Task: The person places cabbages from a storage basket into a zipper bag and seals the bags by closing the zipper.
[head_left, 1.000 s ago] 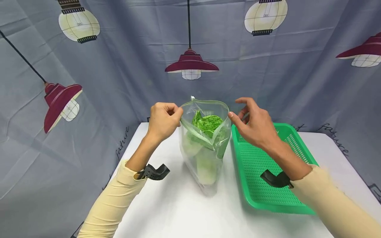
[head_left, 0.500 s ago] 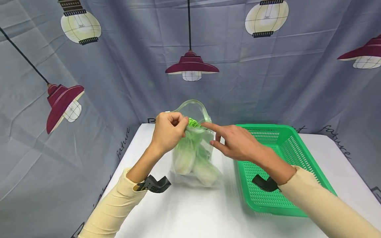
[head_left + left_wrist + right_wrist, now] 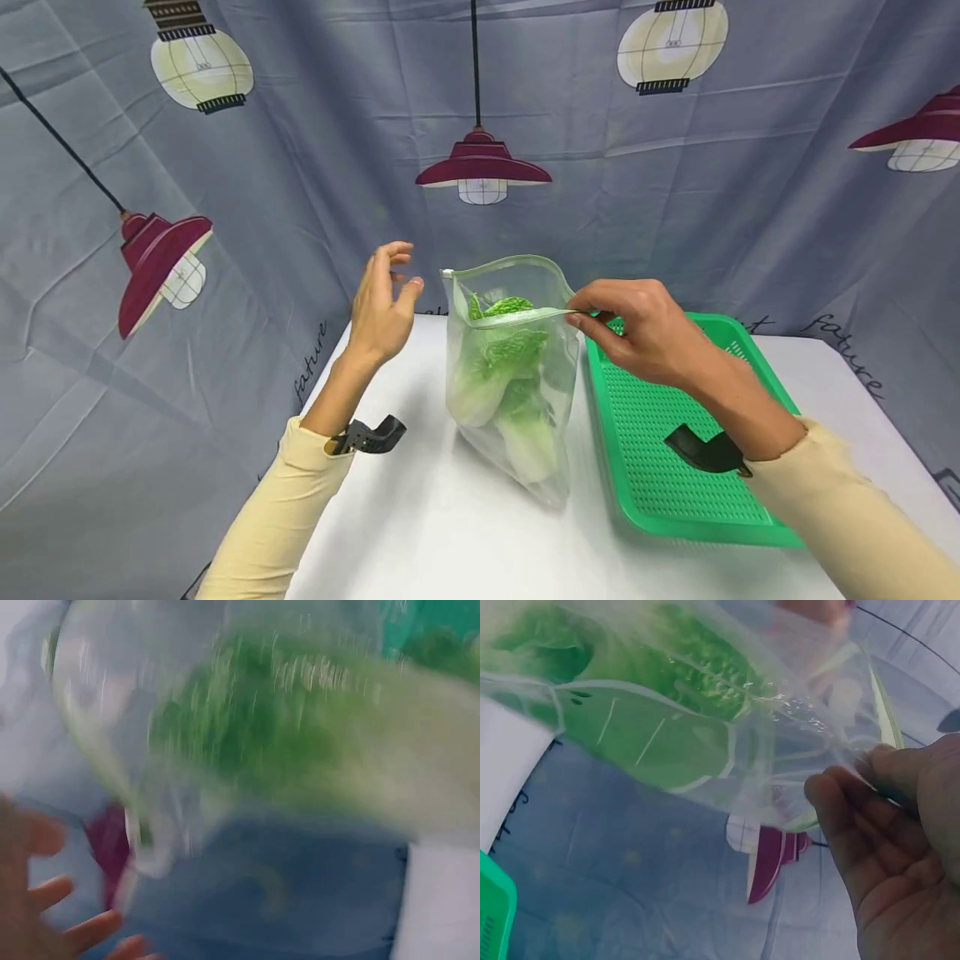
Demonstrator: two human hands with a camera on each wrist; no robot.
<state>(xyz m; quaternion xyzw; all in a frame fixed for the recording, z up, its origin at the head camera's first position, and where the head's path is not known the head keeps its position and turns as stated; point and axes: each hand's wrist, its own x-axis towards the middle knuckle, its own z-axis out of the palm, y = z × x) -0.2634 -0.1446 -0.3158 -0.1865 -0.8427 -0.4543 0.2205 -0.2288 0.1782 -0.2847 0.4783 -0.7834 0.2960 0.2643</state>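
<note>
A clear zip bag [image 3: 555, 400] hangs upright in the middle of the head view, its mouth spread, a white slider at its top left corner. Heads of napa cabbage [image 3: 517, 417] stand inside it, leafy ends up. My right hand [image 3: 637, 333] pinches the right side of the bag's rim between thumb and fingers, seen closer in the right wrist view. Left of the bag, my left hand [image 3: 382, 308] is apart from it, fingers loosely bent and holding nothing. In the left wrist view the bag and cabbage [image 3: 255, 720] are blurred by motion.
A green perforated plastic basket [image 3: 622, 492] sits on the white table [image 3: 465, 550] at the right, under my right forearm. Behind the table hangs a grey-blue curtain [image 3: 337, 183] printed with lamps.
My left hand let go of the rim and moved left. The right hand, pointing at the bag's mouth half a second ago, now pinches the rim further right. The mouth has widened.
</note>
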